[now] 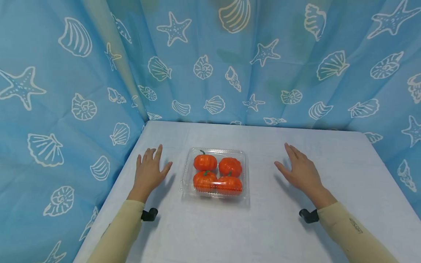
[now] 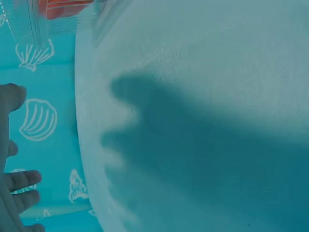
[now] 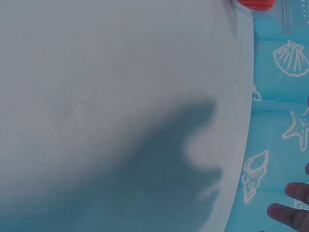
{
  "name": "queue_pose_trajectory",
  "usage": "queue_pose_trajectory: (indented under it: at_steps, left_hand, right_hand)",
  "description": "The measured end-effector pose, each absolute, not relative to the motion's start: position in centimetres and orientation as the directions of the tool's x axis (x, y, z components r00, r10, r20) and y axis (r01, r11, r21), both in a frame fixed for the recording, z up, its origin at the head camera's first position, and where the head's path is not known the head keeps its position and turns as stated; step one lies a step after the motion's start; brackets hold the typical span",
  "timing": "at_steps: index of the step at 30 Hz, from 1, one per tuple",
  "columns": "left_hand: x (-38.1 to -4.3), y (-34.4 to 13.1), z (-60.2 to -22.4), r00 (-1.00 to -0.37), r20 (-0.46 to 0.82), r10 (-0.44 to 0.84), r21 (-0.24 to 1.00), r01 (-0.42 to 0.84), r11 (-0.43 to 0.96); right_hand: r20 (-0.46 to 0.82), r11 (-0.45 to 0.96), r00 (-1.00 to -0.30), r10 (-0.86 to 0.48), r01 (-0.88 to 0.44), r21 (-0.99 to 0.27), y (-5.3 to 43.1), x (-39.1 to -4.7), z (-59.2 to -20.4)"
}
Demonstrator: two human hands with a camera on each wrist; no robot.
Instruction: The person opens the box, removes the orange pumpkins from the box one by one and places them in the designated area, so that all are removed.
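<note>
A clear plastic clamshell box (image 1: 213, 202) stands on the white table, with several small orange pumpkins (image 1: 230, 167) with green stems inside. To its left my left hand (image 1: 149, 174) hovers over the table, fingers spread and holding nothing. On the box's other side, farther off, is my right hand (image 1: 302, 171), its fingers extended and its thumb apart. Both hands cast shadows on the tabletop. In the left wrist view, the fingers (image 2: 21, 180) show at the left edge; in the right wrist view, fingertips (image 3: 289, 212) show at the lower right.
The white table (image 1: 263, 233) reaches to a blue curtain (image 1: 197, 47) with white shells and starfish, which hangs behind it and along both sides. Black wrist mounts (image 1: 149, 214) stick out by the cream sleeves (image 1: 120, 232).
</note>
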State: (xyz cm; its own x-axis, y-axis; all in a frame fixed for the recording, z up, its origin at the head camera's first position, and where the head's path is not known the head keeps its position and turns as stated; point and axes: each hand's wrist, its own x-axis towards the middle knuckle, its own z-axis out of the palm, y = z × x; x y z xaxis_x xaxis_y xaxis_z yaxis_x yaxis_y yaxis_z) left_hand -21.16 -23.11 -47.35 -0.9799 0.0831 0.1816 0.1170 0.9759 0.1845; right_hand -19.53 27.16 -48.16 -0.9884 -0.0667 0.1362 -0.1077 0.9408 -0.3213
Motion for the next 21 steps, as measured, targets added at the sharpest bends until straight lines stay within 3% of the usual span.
queue_pose_trajectory:
  at_steps: [8, 15, 21]
  left_hand:
    - [-20.0, -22.3, -47.5, -0.96, 0.273, 0.063, 0.263, 0.137, 0.955]
    - [-19.2, -21.7, -47.9, -0.946, 0.316, 0.066, 0.366, 0.186, 0.912]
    - [-18.5, -21.2, -47.9, -0.959, 0.279, 0.047, 0.468, 0.178, 0.866]
  right_hand:
    - [0.159, 0.928, -0.984, -0.076, -0.129, -0.35, 26.0, -18.4, -47.8]
    - [0.129, 0.871, -0.987, -0.095, -0.146, -0.47, 24.7, -17.1, -47.3]
    - [0.107, 0.848, -0.989, -0.1, -0.141, -0.511, 23.6, -16.4, -47.0]
